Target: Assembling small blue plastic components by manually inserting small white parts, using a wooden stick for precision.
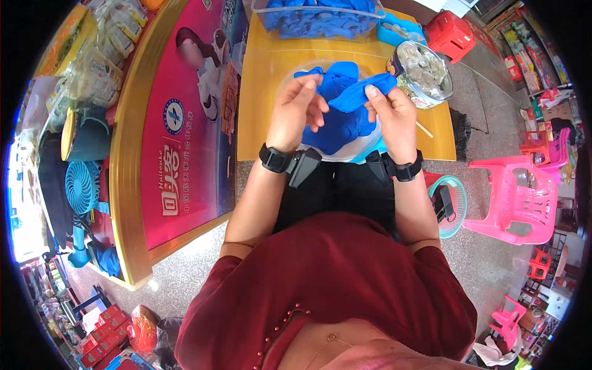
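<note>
We see a bright-blue, elongated piece [353,96] held aslant, its right end farther from us, over a heap of matching pieces [339,131].

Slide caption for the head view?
Right hand holds a blue piece over a tub of blue pieces, left hand nearby.

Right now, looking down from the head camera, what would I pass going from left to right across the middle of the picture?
Pink panel, left hand, blue piece pinched in the right hand, right hand, green basket, pink chair.
</note>
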`<move>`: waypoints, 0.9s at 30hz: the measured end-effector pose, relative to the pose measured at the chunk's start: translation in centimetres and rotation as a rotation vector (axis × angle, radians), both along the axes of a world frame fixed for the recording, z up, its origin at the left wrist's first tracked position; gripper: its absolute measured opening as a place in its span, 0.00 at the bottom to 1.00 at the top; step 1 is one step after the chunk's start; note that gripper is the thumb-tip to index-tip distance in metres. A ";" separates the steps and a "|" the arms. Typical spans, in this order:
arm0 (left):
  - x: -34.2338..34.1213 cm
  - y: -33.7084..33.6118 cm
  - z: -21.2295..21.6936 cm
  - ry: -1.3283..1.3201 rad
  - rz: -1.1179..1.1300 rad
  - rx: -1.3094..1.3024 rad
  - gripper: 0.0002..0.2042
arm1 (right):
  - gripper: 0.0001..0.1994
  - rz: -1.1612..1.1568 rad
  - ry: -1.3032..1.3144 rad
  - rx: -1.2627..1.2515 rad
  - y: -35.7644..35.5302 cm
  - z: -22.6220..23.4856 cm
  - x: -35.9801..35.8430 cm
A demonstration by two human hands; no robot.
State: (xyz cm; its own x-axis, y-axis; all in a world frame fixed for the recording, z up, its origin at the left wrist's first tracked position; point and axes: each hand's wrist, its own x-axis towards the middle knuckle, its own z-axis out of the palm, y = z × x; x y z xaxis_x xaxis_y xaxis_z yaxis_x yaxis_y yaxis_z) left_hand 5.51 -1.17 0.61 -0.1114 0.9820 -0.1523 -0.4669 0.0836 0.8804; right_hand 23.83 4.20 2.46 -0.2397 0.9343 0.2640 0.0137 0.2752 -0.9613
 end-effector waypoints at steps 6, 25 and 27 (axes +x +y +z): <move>0.1 -0.5 0.8 0.191 0.008 0.216 0.13 | 0.13 0.084 0.154 -0.302 0.4 -0.1 0.0; 2.7 -0.5 -0.2 0.597 0.236 0.501 0.15 | 0.14 0.189 0.143 -0.307 -1.6 -1.3 -0.7; 3.3 -0.6 -0.2 0.408 0.144 0.445 0.14 | 0.14 0.224 0.218 -0.375 -1.9 -1.1 -0.6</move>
State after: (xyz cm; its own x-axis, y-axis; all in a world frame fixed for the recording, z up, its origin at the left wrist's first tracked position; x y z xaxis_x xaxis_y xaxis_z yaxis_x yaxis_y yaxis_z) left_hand 8.77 -1.74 0.37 -0.2102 0.9123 0.3514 -0.0647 -0.3716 0.9261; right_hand 23.19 2.27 1.36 -0.4221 0.9065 -0.0144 -0.2189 -0.1173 -0.9687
